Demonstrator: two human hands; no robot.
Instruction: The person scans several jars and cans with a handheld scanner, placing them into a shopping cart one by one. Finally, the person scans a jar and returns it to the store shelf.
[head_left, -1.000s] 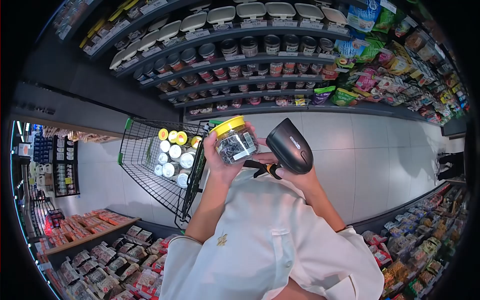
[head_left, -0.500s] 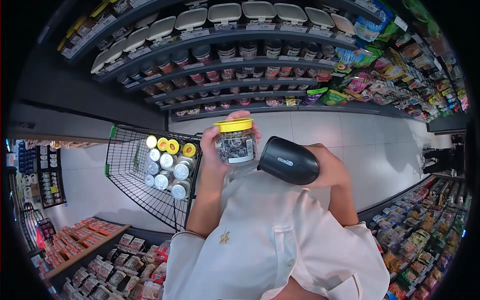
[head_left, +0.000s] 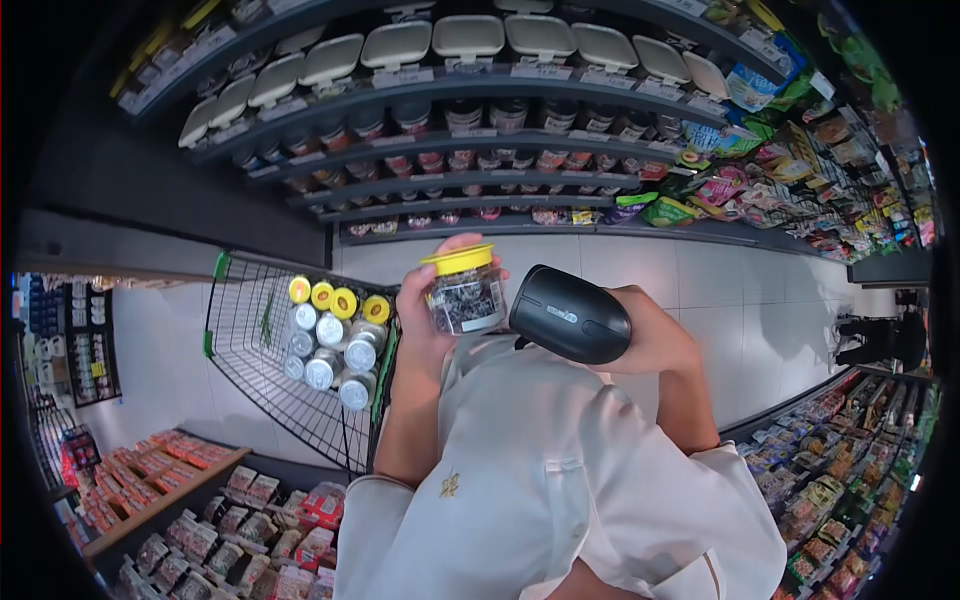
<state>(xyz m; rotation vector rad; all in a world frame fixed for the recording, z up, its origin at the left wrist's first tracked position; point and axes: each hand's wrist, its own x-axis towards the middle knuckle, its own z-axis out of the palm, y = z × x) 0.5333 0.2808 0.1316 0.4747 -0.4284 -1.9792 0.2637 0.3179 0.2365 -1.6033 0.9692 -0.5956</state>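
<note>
My left hand [head_left: 424,310] is wrapped round a clear jar [head_left: 467,298] with a yellow lid and dark contents, its label partly turned to the right. My right hand [head_left: 652,335] grips a black handheld scanner [head_left: 570,313], whose body covers most of my fingers. The scanner's front end is close to the jar's right side, with a narrow gap between them. Left of my left forearm stands a wire shopping cart [head_left: 290,400] with green corners. Inside it are several jars [head_left: 332,328], some with yellow lids, others with silver tops.
Shelves [head_left: 470,80] with lidded boxes and small jars curve across the top. Colourful bags [head_left: 730,185] hang at the upper right. Packaged goods [head_left: 230,525] lie at the lower left, and more packets [head_left: 840,470] fill racks at the lower right. Dark-clad legs [head_left: 880,340] show at the far right.
The jar has tilted and turned slightly in my left hand, its label now less visible. The scanner has shifted a little left and up. The view has shifted slightly.
</note>
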